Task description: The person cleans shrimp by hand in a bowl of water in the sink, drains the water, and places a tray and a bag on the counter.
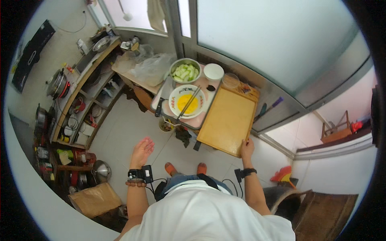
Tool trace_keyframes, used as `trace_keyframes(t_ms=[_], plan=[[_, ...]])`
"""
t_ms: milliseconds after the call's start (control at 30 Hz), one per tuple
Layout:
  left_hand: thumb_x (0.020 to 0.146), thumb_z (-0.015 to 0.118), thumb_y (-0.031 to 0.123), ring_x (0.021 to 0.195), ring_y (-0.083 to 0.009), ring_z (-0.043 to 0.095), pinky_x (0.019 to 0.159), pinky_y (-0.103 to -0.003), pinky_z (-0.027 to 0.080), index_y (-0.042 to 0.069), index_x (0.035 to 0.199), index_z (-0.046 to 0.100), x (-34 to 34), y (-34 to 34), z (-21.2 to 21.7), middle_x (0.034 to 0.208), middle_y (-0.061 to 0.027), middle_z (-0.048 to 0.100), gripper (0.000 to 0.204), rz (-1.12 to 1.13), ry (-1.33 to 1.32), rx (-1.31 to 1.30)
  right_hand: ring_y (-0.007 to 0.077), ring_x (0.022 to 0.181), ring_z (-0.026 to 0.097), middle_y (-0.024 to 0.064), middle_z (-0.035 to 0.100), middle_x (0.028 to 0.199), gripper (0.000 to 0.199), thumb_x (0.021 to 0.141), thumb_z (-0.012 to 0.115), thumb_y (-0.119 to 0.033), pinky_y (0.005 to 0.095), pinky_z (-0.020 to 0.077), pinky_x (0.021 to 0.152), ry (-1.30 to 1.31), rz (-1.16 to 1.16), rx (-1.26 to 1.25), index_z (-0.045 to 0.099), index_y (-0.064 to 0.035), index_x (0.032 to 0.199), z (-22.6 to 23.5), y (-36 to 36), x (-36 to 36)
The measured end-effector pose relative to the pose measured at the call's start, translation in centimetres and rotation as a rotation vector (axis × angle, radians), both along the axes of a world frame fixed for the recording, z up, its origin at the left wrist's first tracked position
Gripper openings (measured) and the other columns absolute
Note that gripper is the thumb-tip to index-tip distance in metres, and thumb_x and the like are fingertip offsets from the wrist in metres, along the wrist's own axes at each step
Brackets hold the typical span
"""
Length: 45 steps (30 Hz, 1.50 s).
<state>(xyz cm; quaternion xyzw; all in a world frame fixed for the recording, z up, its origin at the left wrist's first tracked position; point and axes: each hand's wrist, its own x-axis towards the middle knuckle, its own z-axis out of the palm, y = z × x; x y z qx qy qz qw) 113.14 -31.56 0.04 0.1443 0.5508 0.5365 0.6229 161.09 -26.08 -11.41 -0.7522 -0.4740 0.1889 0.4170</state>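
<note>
My left hand [142, 152] is held out over the floor, palm up and fingers extended, with nothing in it. My right hand [247, 148] grips the near right corner of a yellow wooden board [227, 120]; some of its fingers are hidden. Left of the board, on a pink-topped surface, a white bowl [173, 105] holds yellow beaten egg [183, 103]. A pair of chopsticks [189, 103] rests across that bowl. Behind it stands a metal bowl [173, 66] of cut green vegetable pieces [185, 73]. A black-handled knife [159, 107] lies at the left edge.
A white bowl [213, 72] and a clear round container [230, 80] stand at the back. Plastic bags [155, 68] cover the counter to the left. Below the table sits a small bin [166, 125]. Curved shelves [90, 100] with cookware line the left wall; a frosted glass door [273, 44] stands behind.
</note>
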Motion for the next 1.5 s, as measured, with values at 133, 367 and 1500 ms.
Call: trace_keyframes(t_ms=[133, 367, 1500], plan=[[0.087, 0.057, 0.011, 0.089, -0.0153, 0.055, 0.077, -0.027, 0.047, 0.003, 0.117, 0.050, -1.0, 0.9, -1.3, 0.104, -0.0073, 0.056, 0.032, -0.006, -0.023, -0.016, 0.0345, 0.091, 0.054, 0.0184, 0.057, 0.093, 0.030, 0.080, 0.057, -0.021, 0.0430, 0.0429, 0.079, -0.175, -0.024, -0.327, 0.057, -0.0026, 0.105, 1.3, 0.2, -0.8], [0.077, 0.053, 0.001, 0.082, -0.0122, 0.047, 0.065, -0.024, 0.041, 0.003, 0.123, 0.046, -7.3, 0.3, -2.2, 0.124, -0.0104, 0.045, 0.047, 0.071, 0.204, 0.045, 0.0337, 0.095, 0.053, 0.0184, 0.054, 0.103, 0.035, 0.080, 0.058, -0.014, 0.0425, 0.0444, 0.081, -0.402, 0.012, -0.039, 0.053, -0.0004, 0.112, 4.4, 2.0, -4.4], [0.089, 0.055, 0.018, 0.115, -0.0163, 0.045, 0.095, -0.029, 0.036, 0.002, 0.124, 0.045, -42.8, 32.6, 11.4, 0.124, -0.0070, 0.045, 0.039, -0.238, 0.278, 0.211, 0.0143, 0.096, 0.052, 0.0064, 0.057, 0.109, 0.039, 0.083, 0.060, -0.014, 0.0258, 0.0405, 0.085, 0.573, 0.103, 0.379, 0.051, 0.0030, 0.117, 17.9, 47.0, -53.1]])
